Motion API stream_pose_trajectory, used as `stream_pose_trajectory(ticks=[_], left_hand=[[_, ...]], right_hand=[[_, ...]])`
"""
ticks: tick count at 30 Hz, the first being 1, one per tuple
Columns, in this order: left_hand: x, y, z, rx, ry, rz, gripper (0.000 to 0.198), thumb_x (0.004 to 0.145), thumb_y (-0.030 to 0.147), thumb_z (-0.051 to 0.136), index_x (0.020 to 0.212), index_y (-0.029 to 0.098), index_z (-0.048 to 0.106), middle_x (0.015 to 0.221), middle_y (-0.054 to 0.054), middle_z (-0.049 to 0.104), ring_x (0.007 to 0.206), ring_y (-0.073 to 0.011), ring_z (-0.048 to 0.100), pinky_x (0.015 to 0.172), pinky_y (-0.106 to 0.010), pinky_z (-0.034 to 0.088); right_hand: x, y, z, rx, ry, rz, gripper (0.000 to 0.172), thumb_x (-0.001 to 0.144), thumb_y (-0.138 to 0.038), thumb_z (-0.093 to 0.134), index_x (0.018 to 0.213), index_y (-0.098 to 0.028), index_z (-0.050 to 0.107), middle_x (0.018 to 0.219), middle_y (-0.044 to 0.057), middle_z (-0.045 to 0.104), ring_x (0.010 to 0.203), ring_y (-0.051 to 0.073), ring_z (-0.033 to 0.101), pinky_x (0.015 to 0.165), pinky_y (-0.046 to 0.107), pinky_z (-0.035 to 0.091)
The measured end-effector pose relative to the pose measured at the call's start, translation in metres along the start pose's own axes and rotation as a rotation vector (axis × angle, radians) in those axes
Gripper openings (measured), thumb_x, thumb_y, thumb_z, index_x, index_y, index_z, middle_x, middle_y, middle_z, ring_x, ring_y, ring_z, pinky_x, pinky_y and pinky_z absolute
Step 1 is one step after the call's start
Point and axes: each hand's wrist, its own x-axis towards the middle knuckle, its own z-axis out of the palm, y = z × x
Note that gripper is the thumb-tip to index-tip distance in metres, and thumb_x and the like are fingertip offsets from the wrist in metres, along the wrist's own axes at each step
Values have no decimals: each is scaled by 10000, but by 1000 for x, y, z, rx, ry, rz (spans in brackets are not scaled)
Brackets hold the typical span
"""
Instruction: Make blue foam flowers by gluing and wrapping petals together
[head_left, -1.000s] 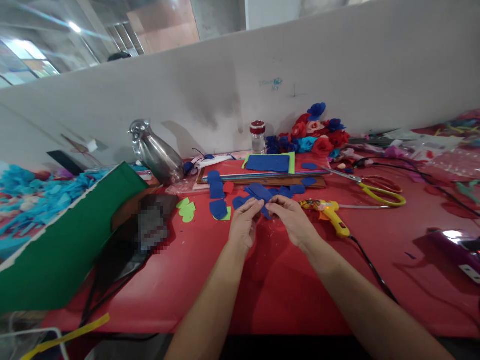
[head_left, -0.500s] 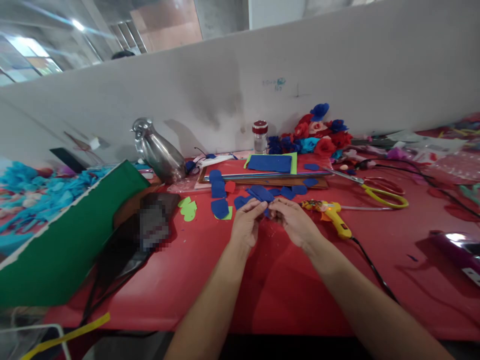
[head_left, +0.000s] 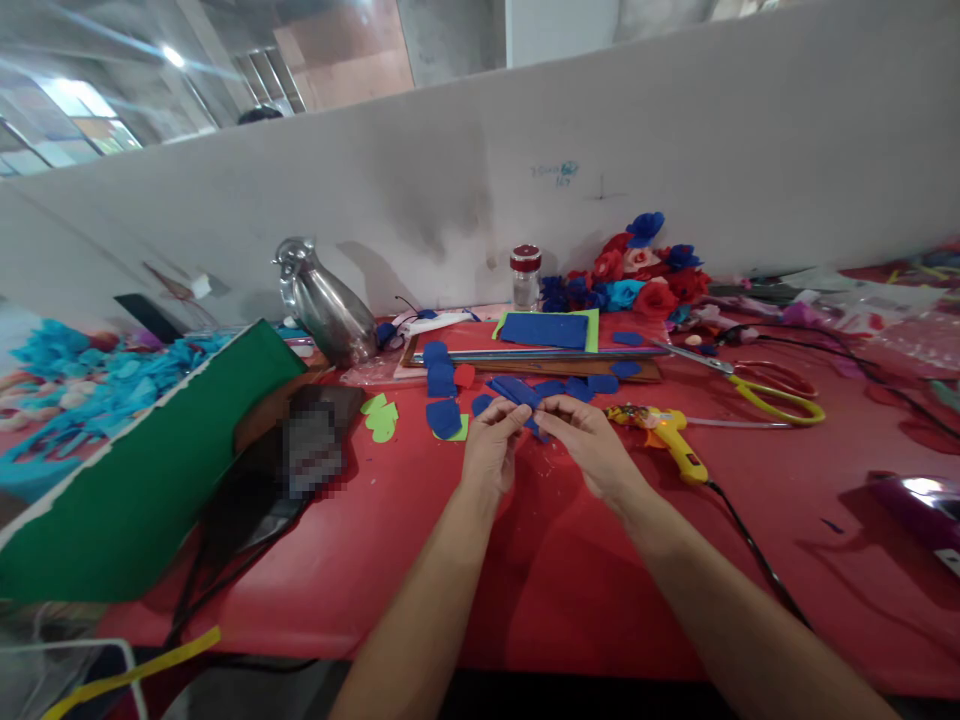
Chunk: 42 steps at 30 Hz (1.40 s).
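My left hand (head_left: 491, 445) pinches a dark blue piece of paper (head_left: 515, 390) between thumb and fingers. Against its right end, my right hand (head_left: 589, 440) is closed in a pinch too, the fingertips of both hands nearly touching. Fingers partly cover the piece, so its full shape is hidden. Beyond them lie several blue cut-out petals (head_left: 442, 417), a small red cut-out (head_left: 464, 376) and lime-green cut-outs (head_left: 384, 420). A yellow hot glue gun (head_left: 679, 450) rests on the table just right of my right hand.
Scissors (head_left: 776, 400) lie at the right. Behind the cut-outs are stacked sheets (head_left: 544, 330), a red-lidded jar (head_left: 525, 280), paper flowers (head_left: 652, 298) and a metal jug (head_left: 326, 310). A green board (head_left: 150, 480) and a black bag (head_left: 262, 490) occupy the left. The glue gun's cord (head_left: 750, 540) runs toward the front edge.
The right hand's fingers have shifted slightly along the blue piece, and more of it shows between the hands. The whole view has moved a little; the other things stay in place.
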Motion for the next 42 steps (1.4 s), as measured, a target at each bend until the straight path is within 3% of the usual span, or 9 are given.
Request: stream_pose_trajectory(ticks=[5,10,19,24,29,32,36,42], left_hand=[[0,2,-1,18,-3,44,307,455,248,842,503,163,551,546,63,469,555,-53,424,597,-201,360],[-2,5,1,9,-32,44,271,464,259,835,521,158,590,588,47,506,607,-66,474,653,-213,386],[-2,5,-1,17,-18,67,252,465,227,816,501,160,576,554,51,511,567,-63,453,603,-210,365],[-1,8,-3,10,-77,13,241,454,244,840,551,165,633,567,34,568,560,-69,468,590,-218,368],[4,7,-8,-38,4,-2,352,473,307,859,772,186,718,669,27,633,545,-47,466,573,-203,359],[6,7,-10,-34,68,61,294,497,359,850,667,180,690,660,30,623,537,-44,454,560,-201,347],[4,6,-8,36,98,30,327,566,475,792,610,168,688,636,2,631,571,-70,478,568,-216,348],[-1,5,-1,-3,-11,9,288,432,300,873,630,170,709,649,12,634,639,-88,513,703,-233,402]], right_hand=[[-1,-1,-1,-144,-8,-115,153,688,-370,629,686,-217,613,637,-7,568,624,150,464,623,285,372],[-1,2,0,-161,-1,-103,175,690,-390,619,698,-215,616,650,-4,577,615,149,471,620,284,384],[-7,0,1,-310,-29,-205,123,738,-317,579,672,-215,603,629,-6,591,605,151,499,627,280,391],[-5,-1,1,-225,-29,-153,175,745,-382,593,684,-219,609,639,2,597,625,161,514,629,282,392],[-1,-1,-4,-135,20,-104,202,729,-419,614,687,-223,599,614,1,568,629,160,496,624,285,395],[0,-1,-6,-115,36,-83,224,722,-430,630,666,-218,585,612,2,565,641,157,502,642,285,404],[0,0,-5,-125,41,-74,223,713,-430,638,669,-215,592,599,-3,561,628,153,495,627,282,402],[0,1,-2,-120,-13,-59,217,711,-429,628,689,-214,610,602,-6,571,615,154,498,635,287,401]])
